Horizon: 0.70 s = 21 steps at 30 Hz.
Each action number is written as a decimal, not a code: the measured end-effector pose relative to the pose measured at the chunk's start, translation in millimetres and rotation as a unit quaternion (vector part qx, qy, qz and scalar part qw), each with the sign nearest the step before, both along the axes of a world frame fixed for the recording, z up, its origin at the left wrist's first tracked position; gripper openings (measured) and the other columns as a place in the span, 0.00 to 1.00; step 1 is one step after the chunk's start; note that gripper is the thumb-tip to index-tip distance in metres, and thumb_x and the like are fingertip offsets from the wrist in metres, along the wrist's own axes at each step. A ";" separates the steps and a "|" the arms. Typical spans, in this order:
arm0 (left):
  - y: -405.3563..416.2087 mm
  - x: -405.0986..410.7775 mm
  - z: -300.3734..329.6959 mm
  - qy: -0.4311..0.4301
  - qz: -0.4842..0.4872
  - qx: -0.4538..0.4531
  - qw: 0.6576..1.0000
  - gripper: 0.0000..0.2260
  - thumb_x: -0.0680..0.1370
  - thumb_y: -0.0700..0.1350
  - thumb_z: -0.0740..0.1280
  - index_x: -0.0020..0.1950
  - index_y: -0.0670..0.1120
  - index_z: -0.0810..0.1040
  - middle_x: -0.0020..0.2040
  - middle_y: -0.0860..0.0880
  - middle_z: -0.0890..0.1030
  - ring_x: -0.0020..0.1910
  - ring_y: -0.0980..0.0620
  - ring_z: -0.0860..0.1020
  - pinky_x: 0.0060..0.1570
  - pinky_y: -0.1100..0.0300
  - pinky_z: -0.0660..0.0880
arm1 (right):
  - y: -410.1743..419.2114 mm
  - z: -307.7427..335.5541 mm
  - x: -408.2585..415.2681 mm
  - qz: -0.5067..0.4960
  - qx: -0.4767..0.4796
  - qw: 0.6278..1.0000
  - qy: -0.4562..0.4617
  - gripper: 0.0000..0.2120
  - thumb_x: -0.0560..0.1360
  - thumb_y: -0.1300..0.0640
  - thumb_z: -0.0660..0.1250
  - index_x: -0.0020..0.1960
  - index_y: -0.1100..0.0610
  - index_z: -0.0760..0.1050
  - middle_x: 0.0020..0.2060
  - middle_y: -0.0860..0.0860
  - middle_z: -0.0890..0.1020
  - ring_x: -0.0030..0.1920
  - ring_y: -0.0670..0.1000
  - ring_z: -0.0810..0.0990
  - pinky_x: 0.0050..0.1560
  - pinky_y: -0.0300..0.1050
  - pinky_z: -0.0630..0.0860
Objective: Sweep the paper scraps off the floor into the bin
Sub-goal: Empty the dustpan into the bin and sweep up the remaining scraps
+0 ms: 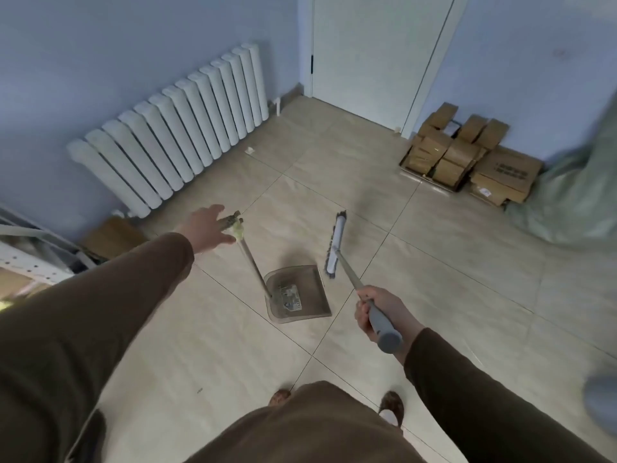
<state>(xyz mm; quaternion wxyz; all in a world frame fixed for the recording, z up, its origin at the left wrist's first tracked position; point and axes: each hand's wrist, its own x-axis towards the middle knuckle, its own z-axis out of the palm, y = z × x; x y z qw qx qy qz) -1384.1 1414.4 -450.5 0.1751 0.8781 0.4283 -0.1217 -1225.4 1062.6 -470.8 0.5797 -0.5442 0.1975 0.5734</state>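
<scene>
A grey dustpan (310, 307) stands on the tiled floor in front of my feet, with paper scraps (289, 295) lying in its tray. Its long handle (252, 262) rises up toward me. My left hand (208, 228) is stretched out with straight fingers right at the handle's wrapped top end (237, 227), touching or almost touching it. My right hand (379, 314) grips the grey broom handle (384, 325). The broom head (335, 247) rests on the floor just right of the dustpan. One small paper scrap (249, 150) lies near the radiator. No bin is in view.
A white radiator (173, 128) lines the left wall. A white door (374, 51) stands at the back. Stacked cardboard boxes (467, 155) and a greenish sack (574, 185) fill the right corner. A metal shelf (30, 259) and a cardboard box (112, 237) sit at the left.
</scene>
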 end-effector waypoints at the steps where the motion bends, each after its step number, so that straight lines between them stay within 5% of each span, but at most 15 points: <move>1: 4.9 -0.1 -3.9 0.011 -0.010 -0.031 0.999 0.37 0.73 0.54 0.75 0.77 0.45 0.65 0.73 0.42 0.72 0.69 0.41 0.72 0.67 0.51 0.69 | 4.6 0.0 -8.1 -0.009 -0.002 1.000 -0.002 0.05 0.79 0.58 0.63 0.49 0.59 0.68 0.29 0.52 0.71 0.22 0.45 0.70 0.21 0.36 0.73; 4: 5.2 6.0 -9.6 0.017 -0.026 -0.085 0.996 0.28 0.73 0.52 0.75 0.70 0.42 0.74 0.64 0.42 0.79 0.61 0.42 0.78 0.60 0.54 0.72 | 9.7 -1.6 -28.5 -0.036 -0.023 0.999 -0.003 0.06 0.78 0.58 0.63 0.46 0.59 0.68 0.28 0.52 0.72 0.22 0.46 0.70 0.20 0.36 0.72; 6: 3.9 11.6 -21.2 0.033 -0.023 -0.160 0.986 0.21 0.72 0.49 0.76 0.59 0.38 0.80 0.48 0.41 0.84 0.44 0.44 0.82 0.47 0.55 0.77 | 4.4 -3.4 -37.3 -0.046 -0.046 0.998 -0.009 0.07 0.78 0.57 0.64 0.45 0.60 0.70 0.28 0.52 0.72 0.22 0.46 0.70 0.20 0.37 0.72; 8: -3.8 15.4 -34.0 0.074 0.007 -0.242 0.967 0.15 0.73 0.44 0.76 0.53 0.35 0.79 0.36 0.41 0.80 0.30 0.46 0.76 0.33 0.58 0.73 | -5.7 -4.0 -41.9 -0.058 -0.065 0.996 -0.018 0.07 0.78 0.56 0.64 0.45 0.60 0.71 0.28 0.52 0.73 0.23 0.47 0.71 0.20 0.37 0.72; 16: -26.4 53.0 -23.8 0.025 -0.028 -0.156 0.987 0.08 0.73 0.42 0.69 0.40 0.37 0.83 0.34 0.42 0.85 0.25 0.48 0.76 0.28 0.61 0.72 | -64.2 -4.9 -43.5 -0.059 -0.119 0.987 -0.089 0.05 0.79 0.59 0.63 0.53 0.59 0.70 0.29 0.53 0.71 0.23 0.46 0.69 0.21 0.35 0.69; 21: -52.3 93.3 -1.2 0.052 -0.084 -0.157 0.983 0.06 0.71 0.39 0.70 0.42 0.35 0.82 0.34 0.40 0.85 0.26 0.47 0.75 0.26 0.61 0.71 | -88.9 -18.1 -32.1 -0.024 -0.143 0.978 -0.149 0.15 0.79 0.59 0.65 0.64 0.55 0.66 0.35 0.55 0.74 0.26 0.47 0.71 0.23 0.38 0.71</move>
